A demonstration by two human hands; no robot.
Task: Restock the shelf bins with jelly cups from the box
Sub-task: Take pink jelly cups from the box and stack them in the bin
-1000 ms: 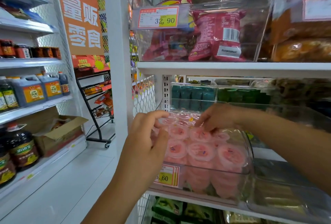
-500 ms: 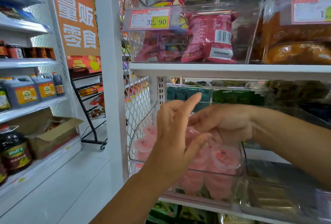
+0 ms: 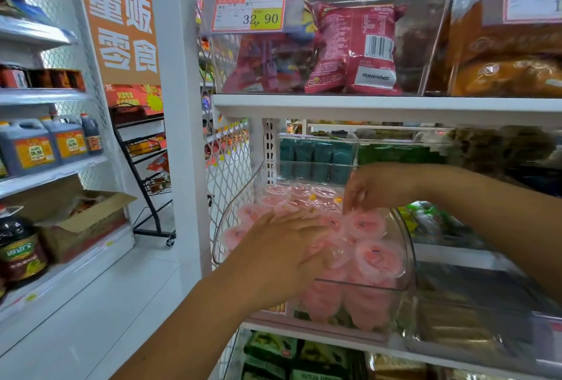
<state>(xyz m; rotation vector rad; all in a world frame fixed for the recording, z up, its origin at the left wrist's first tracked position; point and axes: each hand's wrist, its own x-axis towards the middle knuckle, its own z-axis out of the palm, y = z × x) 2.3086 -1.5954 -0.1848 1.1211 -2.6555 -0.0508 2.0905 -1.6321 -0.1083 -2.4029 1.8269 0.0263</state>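
Observation:
A clear plastic shelf bin (image 3: 409, 255) on the middle shelf holds several pink jelly cups (image 3: 375, 253), stacked lid-up and filling it almost to the rim. My left hand (image 3: 282, 245) lies flat on the cups at the bin's front left, fingers spread, with nothing in it. My right hand (image 3: 380, 186) reaches in from the right over the back of the bin, its fingertips pointing down onto the cups there. The fingers are blurred, so I cannot see whether they hold a cup.
The shelf above (image 3: 365, 102) carries a bin of red snack bags (image 3: 352, 51) with a price tag (image 3: 249, 13). An empty-looking clear bin (image 3: 474, 328) stands right of the jelly bin. An open cardboard box (image 3: 82, 221) and oil bottles (image 3: 21, 249) are on the left shelves.
My left hand has come down from in front of the bin and now lies flat on the cups. My right hand has shifted slightly toward the back right of the bin.

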